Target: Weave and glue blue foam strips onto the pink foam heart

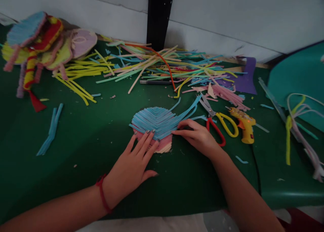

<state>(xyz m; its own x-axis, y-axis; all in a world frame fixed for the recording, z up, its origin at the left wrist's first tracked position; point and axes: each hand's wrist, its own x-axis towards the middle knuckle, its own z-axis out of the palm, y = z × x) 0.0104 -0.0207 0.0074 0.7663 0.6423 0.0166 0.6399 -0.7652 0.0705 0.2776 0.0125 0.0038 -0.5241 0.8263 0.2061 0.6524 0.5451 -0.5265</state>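
Note:
A round woven piece (158, 124) of light blue foam strips over pink ones lies flat on the green table (88, 134). My left hand (134, 164) rests on its lower left edge, fingers stretched out flat and pressing it down. My right hand (198, 135) sits at its right edge, fingers drawn together around the loose blue strips (188, 108) that trail off to the upper right. A red band circles my left wrist.
Scissors (219, 122) with one red and one yellow handle and a yellow glue gun (244, 124) lie right of my right hand. A heap of coloured foam strips (157, 66) spreads along the back. Finished woven pieces (37, 46) are stacked at far left. Blue strips (50, 129) lie at left.

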